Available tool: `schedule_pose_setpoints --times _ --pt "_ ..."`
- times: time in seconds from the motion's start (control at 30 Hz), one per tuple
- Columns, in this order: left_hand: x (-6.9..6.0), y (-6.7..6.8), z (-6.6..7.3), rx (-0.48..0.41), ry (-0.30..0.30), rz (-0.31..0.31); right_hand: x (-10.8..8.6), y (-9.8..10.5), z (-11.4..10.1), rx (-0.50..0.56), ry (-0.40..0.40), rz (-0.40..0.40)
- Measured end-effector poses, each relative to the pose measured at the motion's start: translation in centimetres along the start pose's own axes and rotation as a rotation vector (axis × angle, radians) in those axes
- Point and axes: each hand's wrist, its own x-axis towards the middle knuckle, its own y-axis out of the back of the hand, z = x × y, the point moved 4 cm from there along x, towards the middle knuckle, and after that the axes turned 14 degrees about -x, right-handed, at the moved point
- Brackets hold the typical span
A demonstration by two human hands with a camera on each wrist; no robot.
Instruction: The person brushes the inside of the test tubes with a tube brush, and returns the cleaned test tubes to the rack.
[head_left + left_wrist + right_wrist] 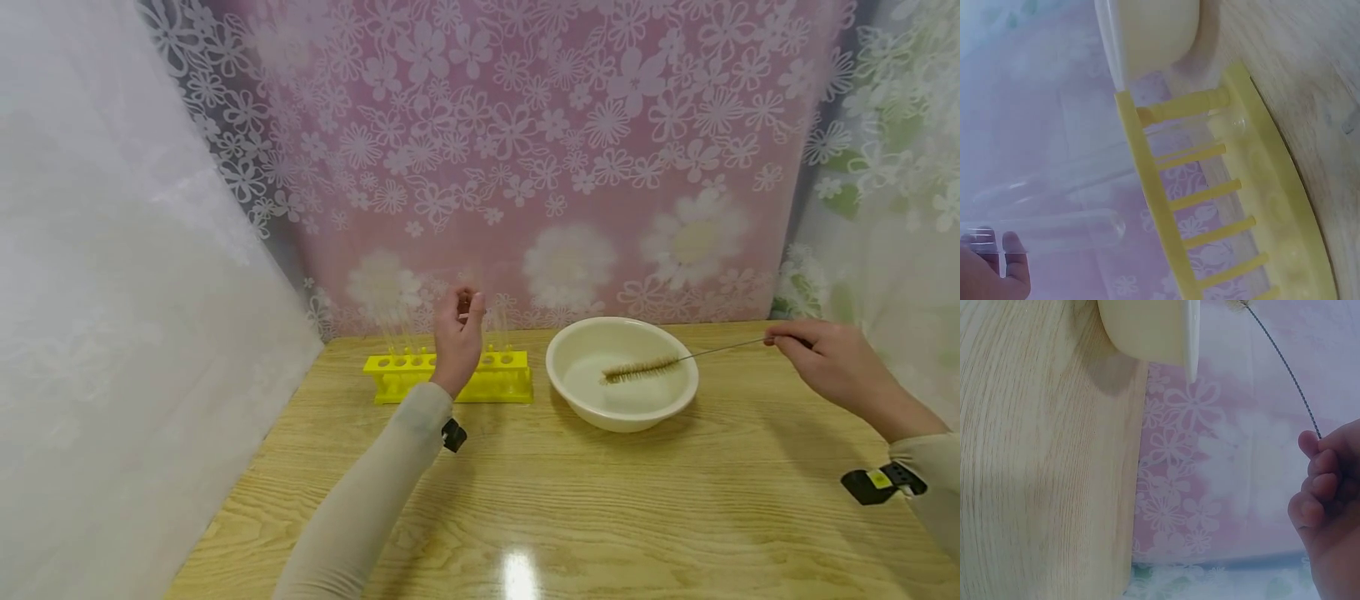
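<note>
Above the yellow rack [495, 387], the left hand [457, 337] has its fingers curled round a clear test tube [1079, 231], whose rounded end appears free of the rack in the left wrist view. More tubes [501, 329] stand in the rack. At 3 o'clock from the rack, on the same wooden surface [570, 500], sits a white bowl [630, 419]. The right hand [836, 367], at the bowl's 3 o'clock, pinches the wire handle of a bristle brush [641, 369]; the bristles point toward 9 o'clock over the bowl. Whether they touch its inside cannot be told.

The step in hand looks like handling a single tube at the rack, with the brush held ready; whether the tube is being lifted out or put back is unclear. If it is for brushing, the next move calls for bringing tube and brush together, mouth lined up with the bristle tip.
</note>
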Motion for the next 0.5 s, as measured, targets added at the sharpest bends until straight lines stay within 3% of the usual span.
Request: schedule_pose_setpoints --times 0.23,0.5 --pt "-1.2 -2.1 0.7 0.082 -0.015 -0.134 -0.1 0.2 0.0 0.001 -0.004 0.003" --pt "-2.3 -4.5 0.4 0.206 -0.024 -0.304 -0.1 0.7 -0.2 0.026 -0.034 0.0"
